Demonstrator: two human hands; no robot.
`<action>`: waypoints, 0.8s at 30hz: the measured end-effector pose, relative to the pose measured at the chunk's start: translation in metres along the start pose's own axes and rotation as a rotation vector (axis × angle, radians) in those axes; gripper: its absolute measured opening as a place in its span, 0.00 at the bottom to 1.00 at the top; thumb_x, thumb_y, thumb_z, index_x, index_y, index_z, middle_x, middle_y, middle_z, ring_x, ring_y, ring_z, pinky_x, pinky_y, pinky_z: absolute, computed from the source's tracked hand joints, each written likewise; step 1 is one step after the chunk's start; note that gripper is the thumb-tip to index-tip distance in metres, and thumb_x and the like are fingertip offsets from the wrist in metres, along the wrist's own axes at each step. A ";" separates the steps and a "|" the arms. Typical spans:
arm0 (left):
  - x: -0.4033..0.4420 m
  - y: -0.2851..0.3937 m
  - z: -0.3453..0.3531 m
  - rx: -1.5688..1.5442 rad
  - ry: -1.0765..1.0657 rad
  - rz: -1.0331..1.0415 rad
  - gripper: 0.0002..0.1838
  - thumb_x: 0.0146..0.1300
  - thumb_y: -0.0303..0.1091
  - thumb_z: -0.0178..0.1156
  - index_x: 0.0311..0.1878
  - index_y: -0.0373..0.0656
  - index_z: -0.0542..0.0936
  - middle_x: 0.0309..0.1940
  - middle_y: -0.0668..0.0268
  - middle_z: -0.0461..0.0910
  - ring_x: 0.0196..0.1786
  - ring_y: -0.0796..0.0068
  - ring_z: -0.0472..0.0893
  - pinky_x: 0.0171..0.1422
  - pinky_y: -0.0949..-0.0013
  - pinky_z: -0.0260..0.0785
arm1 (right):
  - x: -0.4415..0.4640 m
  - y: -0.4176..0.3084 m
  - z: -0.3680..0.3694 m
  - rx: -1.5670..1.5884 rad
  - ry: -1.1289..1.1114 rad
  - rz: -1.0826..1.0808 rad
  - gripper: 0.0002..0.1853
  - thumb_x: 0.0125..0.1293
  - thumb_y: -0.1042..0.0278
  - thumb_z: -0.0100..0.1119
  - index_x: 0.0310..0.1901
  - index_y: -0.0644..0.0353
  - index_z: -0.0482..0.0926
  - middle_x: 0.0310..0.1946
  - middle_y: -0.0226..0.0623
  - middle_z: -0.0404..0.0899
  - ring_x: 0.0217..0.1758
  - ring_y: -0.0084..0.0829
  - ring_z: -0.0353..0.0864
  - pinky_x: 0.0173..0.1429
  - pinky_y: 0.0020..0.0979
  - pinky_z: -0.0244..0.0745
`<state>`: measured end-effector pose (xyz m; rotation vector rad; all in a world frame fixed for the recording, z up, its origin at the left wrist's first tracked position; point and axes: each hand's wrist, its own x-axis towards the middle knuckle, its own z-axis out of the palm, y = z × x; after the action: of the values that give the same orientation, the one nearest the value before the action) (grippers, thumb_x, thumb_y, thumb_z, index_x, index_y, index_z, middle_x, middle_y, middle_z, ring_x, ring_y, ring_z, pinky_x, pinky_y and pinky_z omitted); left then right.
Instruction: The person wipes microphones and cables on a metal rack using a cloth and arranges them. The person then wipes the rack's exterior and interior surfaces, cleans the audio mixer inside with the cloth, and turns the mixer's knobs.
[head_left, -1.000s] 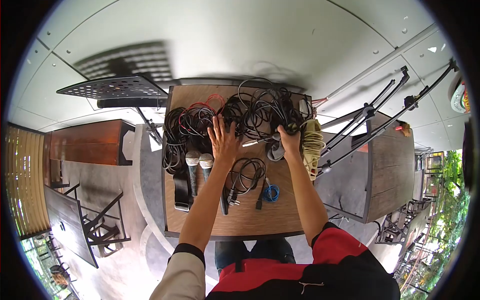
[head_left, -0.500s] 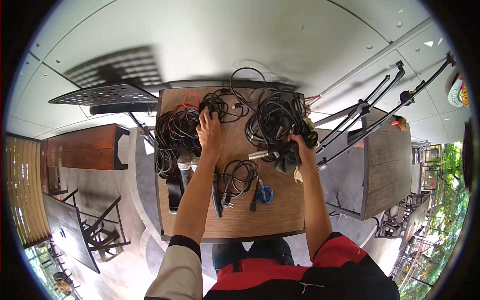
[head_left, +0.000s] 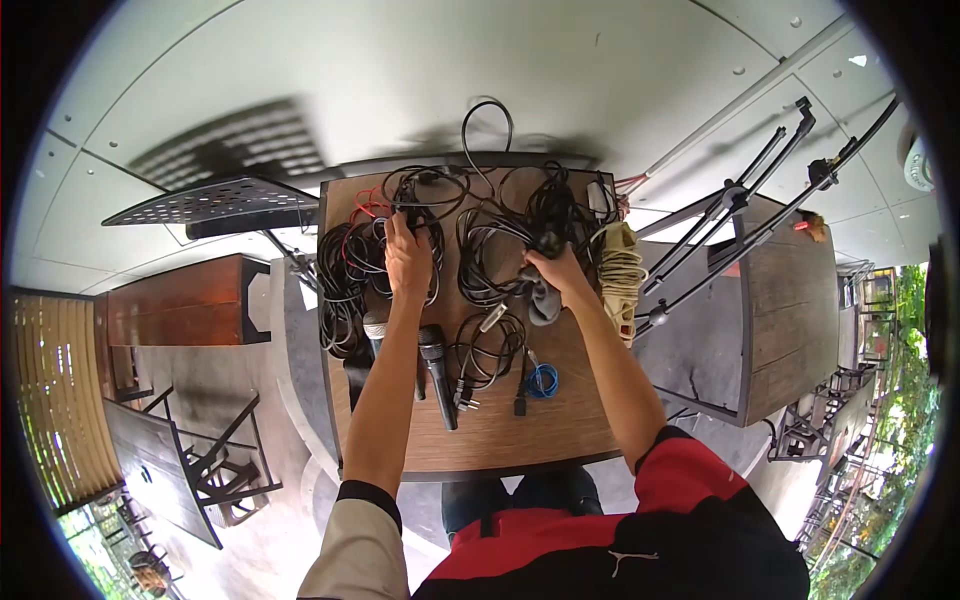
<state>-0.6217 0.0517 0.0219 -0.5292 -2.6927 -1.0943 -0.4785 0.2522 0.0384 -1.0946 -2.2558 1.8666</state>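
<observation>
My left hand [head_left: 408,262] is at the back left of the wooden table, fingers closed around part of a black cable coil [head_left: 425,190]. Beside it lie more looped black cables [head_left: 345,265] and a thin red cable [head_left: 370,203]. My right hand [head_left: 560,274] grips a bundle of black cables [head_left: 550,205] at the back right. A dark grey, soft-looking piece [head_left: 544,303] hangs under that hand; its kind is unclear. A silver cable connector [head_left: 493,318] sticks out below the bundle.
Nearer me on the table [head_left: 500,440] lie a black microphone [head_left: 437,370], a coiled power cord [head_left: 490,355] and a small blue cable [head_left: 541,381]. A beige cord bundle [head_left: 622,270] sits at the right edge. Microphone stands [head_left: 735,210] lean on the right; a perforated stand [head_left: 225,200] is left.
My right hand has moved left and back with the black cable bundle, uncovering the beige cord at the right edge. My left hand's fingers have closed on the cable. The view has shifted slightly.
</observation>
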 end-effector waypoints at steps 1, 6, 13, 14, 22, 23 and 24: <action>0.000 0.000 -0.001 0.003 -0.004 0.004 0.17 0.62 0.33 0.53 0.52 0.37 0.65 0.48 0.51 0.69 0.47 0.45 0.74 0.49 0.51 0.70 | 0.004 -0.002 0.001 -0.298 0.021 0.077 0.17 0.58 0.59 0.64 0.40 0.65 0.78 0.32 0.42 0.81 0.38 0.41 0.80 0.42 0.39 0.74; 0.000 -0.003 0.003 -0.046 -0.051 -0.031 0.18 0.63 0.34 0.51 0.53 0.36 0.66 0.50 0.50 0.69 0.49 0.44 0.73 0.51 0.51 0.69 | -0.029 -0.022 0.023 -0.836 0.355 -0.327 0.32 0.55 0.61 0.66 0.60 0.59 0.66 0.47 0.42 0.73 0.37 0.47 0.81 0.39 0.42 0.79; -0.001 0.005 -0.002 -0.138 0.008 -0.038 0.15 0.61 0.29 0.53 0.49 0.34 0.67 0.46 0.47 0.72 0.47 0.42 0.73 0.49 0.50 0.68 | -0.028 -0.001 0.032 -0.922 0.328 -0.402 0.32 0.54 0.63 0.67 0.61 0.55 0.67 0.55 0.41 0.68 0.38 0.44 0.82 0.39 0.40 0.81; 0.000 0.005 -0.004 -0.163 -0.010 -0.035 0.15 0.60 0.28 0.53 0.49 0.33 0.67 0.45 0.46 0.72 0.46 0.42 0.73 0.48 0.51 0.67 | -0.029 -0.004 0.030 -0.947 0.339 -0.420 0.30 0.55 0.63 0.66 0.61 0.54 0.69 0.55 0.41 0.68 0.39 0.43 0.82 0.39 0.40 0.81; -0.016 0.015 -0.014 -0.217 0.058 0.038 0.16 0.58 0.26 0.53 0.49 0.34 0.67 0.43 0.47 0.71 0.44 0.43 0.73 0.48 0.51 0.67 | -0.002 -0.049 0.053 0.324 0.049 -0.056 0.25 0.55 0.44 0.67 0.41 0.60 0.78 0.33 0.30 0.80 0.30 0.28 0.78 0.32 0.32 0.72; -0.018 0.020 -0.020 -0.238 0.058 0.024 0.16 0.58 0.26 0.53 0.49 0.34 0.67 0.42 0.48 0.71 0.45 0.43 0.72 0.48 0.51 0.67 | -0.004 -0.069 0.054 0.372 0.005 0.093 0.24 0.57 0.43 0.66 0.40 0.59 0.79 0.31 0.27 0.80 0.30 0.23 0.77 0.31 0.26 0.71; -0.020 0.023 -0.024 -0.244 0.084 0.017 0.14 0.57 0.24 0.52 0.47 0.34 0.68 0.40 0.48 0.71 0.44 0.44 0.72 0.47 0.52 0.66 | -0.003 -0.080 0.060 0.377 -0.041 0.134 0.25 0.54 0.41 0.67 0.39 0.57 0.79 0.30 0.27 0.80 0.26 0.21 0.75 0.28 0.23 0.70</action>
<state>-0.5933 0.0456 0.0474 -0.5299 -2.4934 -1.4166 -0.5413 0.1962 0.0917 -1.1725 -1.7765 2.2592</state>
